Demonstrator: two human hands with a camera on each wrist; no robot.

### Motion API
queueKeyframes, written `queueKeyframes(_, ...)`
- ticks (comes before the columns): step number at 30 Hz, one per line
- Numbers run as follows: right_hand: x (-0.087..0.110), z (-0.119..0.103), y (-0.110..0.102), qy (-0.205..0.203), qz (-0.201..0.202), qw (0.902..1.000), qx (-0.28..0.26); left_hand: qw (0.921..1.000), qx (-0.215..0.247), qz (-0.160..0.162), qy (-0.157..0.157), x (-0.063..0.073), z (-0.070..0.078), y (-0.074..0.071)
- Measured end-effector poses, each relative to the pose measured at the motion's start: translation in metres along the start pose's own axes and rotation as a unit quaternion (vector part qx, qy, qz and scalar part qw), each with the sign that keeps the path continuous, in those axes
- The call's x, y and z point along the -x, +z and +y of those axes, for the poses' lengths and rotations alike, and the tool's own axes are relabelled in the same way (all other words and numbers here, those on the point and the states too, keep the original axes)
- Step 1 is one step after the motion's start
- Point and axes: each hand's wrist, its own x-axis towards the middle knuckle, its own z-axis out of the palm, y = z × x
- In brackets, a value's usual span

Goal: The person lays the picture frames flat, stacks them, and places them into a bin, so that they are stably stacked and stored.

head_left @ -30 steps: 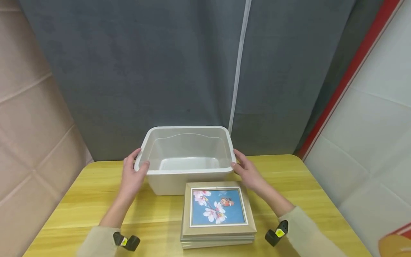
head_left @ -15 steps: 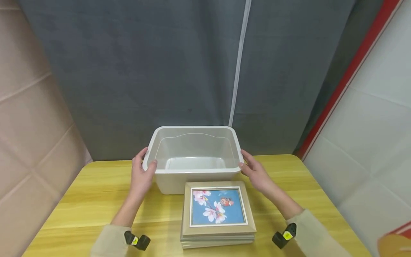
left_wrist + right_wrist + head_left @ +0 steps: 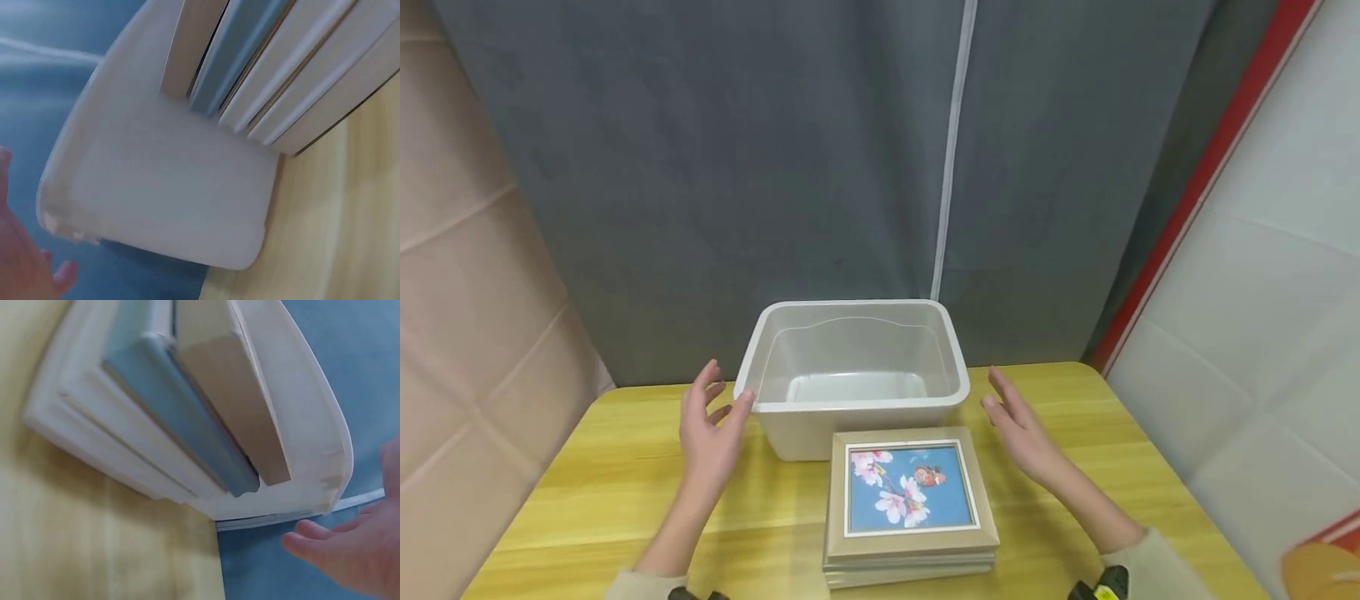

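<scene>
A pale grey plastic bin (image 3: pixel 857 417) stands upright at the back of the table, its inside bare. In front of it lies a stack of several picture frames (image 3: pixel 912 546); the top one, wood-coloured, shows pink blossoms and a bird on blue. My left hand (image 3: pixel 709 442) is beside the bin's left front corner, fingers spread and thumb tip right at the rim. To the right of the bin, my right hand (image 3: pixel 1030 442) is held apart from it with relaxed fingers. Both wrist views show the stacked frame edges (image 3: pixel 250 75) against the bin wall (image 3: pixel 303 419).
The wooden table (image 3: pixel 587 500) has its back edge along a grey curtain (image 3: pixel 737 183). A pinkish quilted panel (image 3: pixel 475 292) is on the left, a white one (image 3: pixel 1247 333) with red trim on the right. An orange-yellow object (image 3: pixel 1322 571) shows at the lower right.
Both hands held the bin's sides and slid it to the right behind the frames. Now they have let go and moved outward from it. The stack of frames has stayed in place.
</scene>
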Motion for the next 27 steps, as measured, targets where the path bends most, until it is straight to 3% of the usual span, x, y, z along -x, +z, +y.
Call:
queueKeyframes(5, 0.027, 0.01, 0.002, 0.021, -0.006, 0.9994, 0.027, 0.9995, -0.009, 0.003, 0.029, 0.034, 0.006, -0.004)
queueKeyframes(10, 0.043, 0.022, 0.014, 0.049, -0.021, 0.9985, 0.003, 0.9992, 0.014, -0.001, 0.037, 0.068, 0.005, 0.015)
queueKeyframes(14, 0.049, 0.03, 0.024, 0.08, -0.035, 0.9958, -0.029, 0.997, 0.036, -0.068, -0.007, 0.088, 0.003, 0.036)
queueKeyframes(17, 0.05, 0.035, 0.032, 0.098, -0.046, 0.9915, -0.071, 0.9895, 0.04, -0.127, -0.057, 0.095, 0.0, 0.047)
queueKeyframes(20, 0.048, 0.039, 0.039, 0.123, -0.068, 0.9785, -0.15, 0.9816, 0.035, -0.164, -0.092, 0.099, -0.003, 0.054)
queueKeyframes(23, 0.045, 0.043, 0.044, 0.16, -0.093, 0.9519, -0.244, 0.9763, 0.032, -0.186, -0.106, 0.1, -0.008, 0.059)
queueKeyframes(25, 0.044, 0.046, 0.046, 0.173, -0.103, 0.939, -0.279, 0.9738, 0.035, -0.195, -0.111, 0.1, -0.011, 0.061)
queueKeyframes(27, 0.044, 0.048, 0.047, 0.172, -0.11, 0.9338, -0.294, 0.9714, 0.045, -0.206, -0.11, 0.1, -0.014, 0.063)
